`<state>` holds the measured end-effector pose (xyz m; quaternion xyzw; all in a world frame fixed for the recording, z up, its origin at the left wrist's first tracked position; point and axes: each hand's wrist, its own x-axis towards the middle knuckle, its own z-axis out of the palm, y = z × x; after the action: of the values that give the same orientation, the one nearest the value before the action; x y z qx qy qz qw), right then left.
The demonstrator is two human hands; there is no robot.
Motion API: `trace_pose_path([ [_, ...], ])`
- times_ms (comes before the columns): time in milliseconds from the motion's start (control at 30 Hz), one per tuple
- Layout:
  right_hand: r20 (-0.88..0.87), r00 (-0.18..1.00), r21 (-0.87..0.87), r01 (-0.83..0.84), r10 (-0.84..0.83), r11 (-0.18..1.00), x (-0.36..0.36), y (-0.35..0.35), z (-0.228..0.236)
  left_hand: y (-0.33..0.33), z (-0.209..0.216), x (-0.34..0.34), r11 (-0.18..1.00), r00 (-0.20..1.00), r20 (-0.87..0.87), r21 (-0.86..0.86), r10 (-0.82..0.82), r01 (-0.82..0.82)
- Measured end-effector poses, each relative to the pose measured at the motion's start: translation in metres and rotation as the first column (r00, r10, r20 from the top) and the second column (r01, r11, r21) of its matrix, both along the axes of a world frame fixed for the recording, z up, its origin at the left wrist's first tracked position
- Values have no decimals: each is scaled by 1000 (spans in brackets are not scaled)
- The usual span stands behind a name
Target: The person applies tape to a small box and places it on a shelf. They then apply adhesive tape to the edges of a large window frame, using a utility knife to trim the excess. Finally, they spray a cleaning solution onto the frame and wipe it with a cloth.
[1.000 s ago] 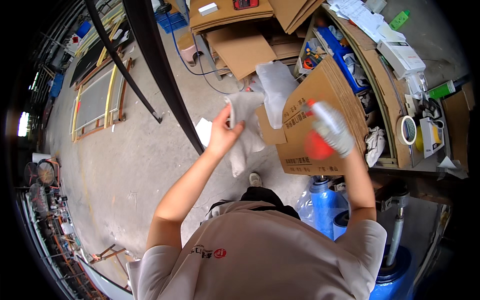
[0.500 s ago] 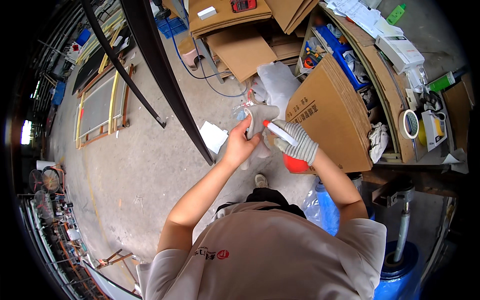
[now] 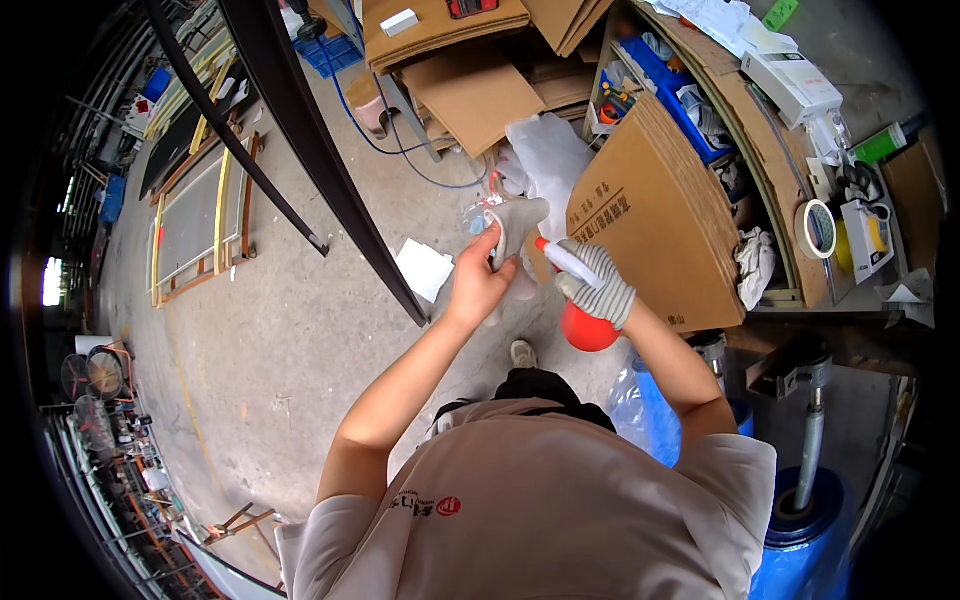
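Observation:
My bare left hand (image 3: pixel 480 280) is closed on a light grey cloth (image 3: pixel 518 226), whose folds stick up past my thumb and hang below. On my right hand (image 3: pixel 606 292) is a grey-and-white striped work glove. That hand is wrapped round a spray bottle (image 3: pixel 588 328) with a white head, an orange-red nozzle and a round red body. The nozzle tip points at the cloth, with a small gap between them. Most of the bottle's neck is hidden by the gloved fingers.
Stacked brown cardboard (image 3: pixel 650 230) leans right of my hands, against a cluttered workbench (image 3: pixel 765 150) holding a tape roll (image 3: pixel 816 229). Dark metal profiles (image 3: pixel 320 150) slant down at the left. A white sheet (image 3: pixel 424 268) lies on the floor, and blue film rolls (image 3: pixel 800 530) stand lower right.
The spray bottle has drawn back slightly from the cloth, down and to the right, showing more of its red body. My left hand keeps its hold. The view has shifted a little.

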<state>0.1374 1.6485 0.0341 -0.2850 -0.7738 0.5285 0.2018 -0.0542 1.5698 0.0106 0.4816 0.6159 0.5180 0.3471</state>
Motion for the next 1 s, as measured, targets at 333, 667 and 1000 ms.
trace_pose_path([
  [333,-51,999,83,-1,5,997,-1,-7,-4,-2,-1,2,1000,999,-42,-16,-1,1],
  [667,60,996,38,59,-61,998,-7,-13,-5,-9,17,-1,996,1000,-13,-89,5,-6],
  [1000,271,961,152,6,-47,988,-4,-19,-18,-11,-11,6,987,992,81,-119,-101,110],
])
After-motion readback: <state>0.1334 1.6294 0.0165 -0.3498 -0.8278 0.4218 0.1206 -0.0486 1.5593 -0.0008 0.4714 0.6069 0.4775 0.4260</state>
